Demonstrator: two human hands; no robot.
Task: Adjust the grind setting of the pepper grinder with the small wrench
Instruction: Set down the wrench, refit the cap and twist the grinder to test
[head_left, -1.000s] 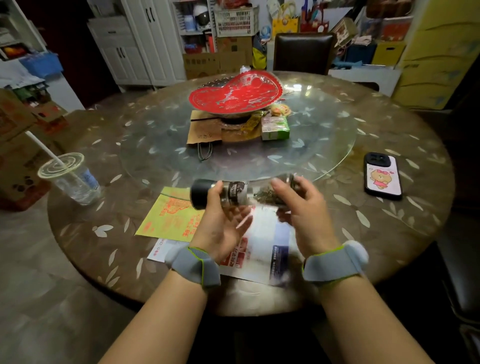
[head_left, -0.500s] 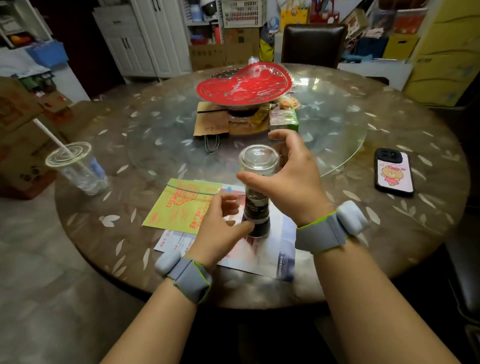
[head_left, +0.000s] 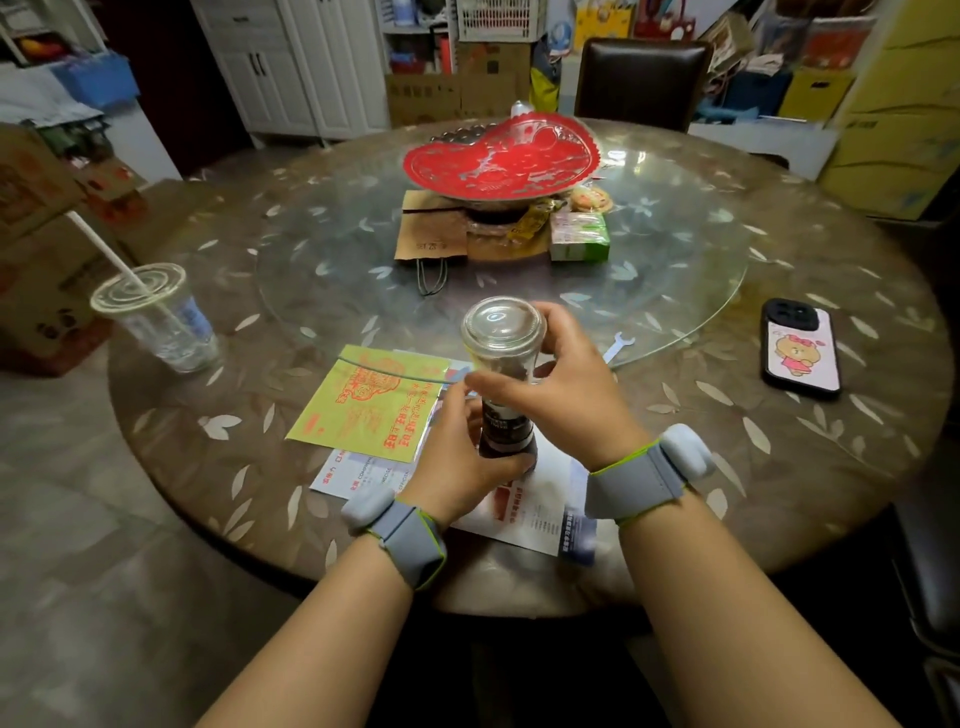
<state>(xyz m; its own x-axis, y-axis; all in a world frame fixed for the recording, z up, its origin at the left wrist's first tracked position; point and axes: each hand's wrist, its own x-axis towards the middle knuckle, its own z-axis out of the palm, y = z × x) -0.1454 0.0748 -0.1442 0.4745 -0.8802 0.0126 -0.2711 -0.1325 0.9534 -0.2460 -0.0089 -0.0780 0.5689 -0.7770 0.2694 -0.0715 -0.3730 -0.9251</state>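
Observation:
The pepper grinder (head_left: 503, 332), a clear glass jar with a dark label and black cap, stands upside down over the papers, glass bottom up. My right hand (head_left: 563, 395) grips the glass body from the right. My left hand (head_left: 457, 462) is curled round the black cap end at the bottom. The small wrench (head_left: 616, 347), silver and flat, lies on the table just beyond my right hand, by the rim of the glass turntable. Neither hand touches it.
A yellow leaflet (head_left: 371, 402) and white printed papers (head_left: 540, 512) lie under the grinder. A plastic cup with a straw (head_left: 161, 322) stands at the left. A phone (head_left: 800, 348) lies at the right. A red dish (head_left: 498, 158) and packets sit on the glass turntable (head_left: 675, 291).
The grinder went from lying sideways in both hands to standing cap down. My left hand has now closed round the cap end; half a second ago it was just beside it.

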